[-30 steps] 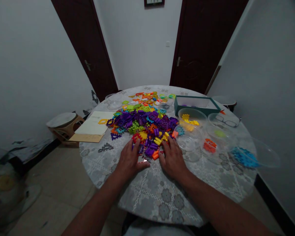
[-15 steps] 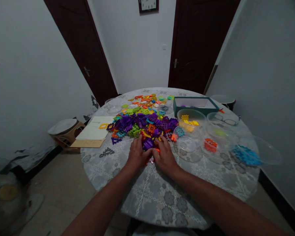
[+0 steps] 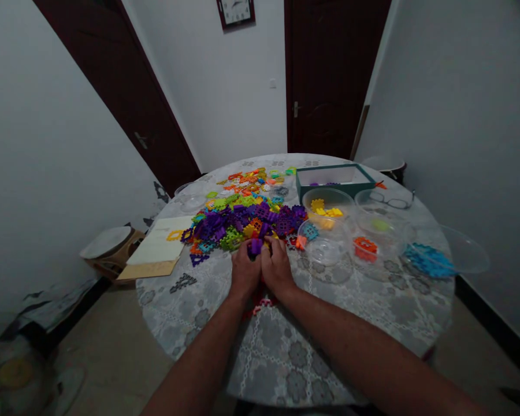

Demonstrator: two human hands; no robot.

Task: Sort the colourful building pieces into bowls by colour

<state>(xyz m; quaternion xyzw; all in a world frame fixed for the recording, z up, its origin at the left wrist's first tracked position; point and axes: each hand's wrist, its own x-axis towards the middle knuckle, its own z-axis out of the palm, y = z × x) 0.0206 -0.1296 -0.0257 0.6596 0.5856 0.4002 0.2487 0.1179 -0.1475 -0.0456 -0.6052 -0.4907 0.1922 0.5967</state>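
My left hand (image 3: 245, 271) and my right hand (image 3: 278, 267) are side by side at the near edge of a pile of plastic building pieces (image 3: 225, 225). Their fingers curl inward around a small cluster of pieces. A purple piece (image 3: 256, 247) shows between the fingertips, with bits of red and yellow beside it. The palms hide the rest of the cluster. Red pieces (image 3: 266, 302) lie on the cloth beneath my wrists. The pile is mostly purple, with green, orange and blue pieces mixed in.
At the right stand clear plastic bowls holding yellow pieces (image 3: 327, 210), red pieces (image 3: 366, 249) and blue pieces (image 3: 430, 260). Behind them are a green box (image 3: 335, 189) and glasses (image 3: 394, 202). Paper (image 3: 162, 242) and a grey piece (image 3: 183, 282) lie left.
My hands have come together from either side and pushed forward against the pile, gathering the loose pieces between them. Red pieces now show behind my hands. The view has turned slightly right.
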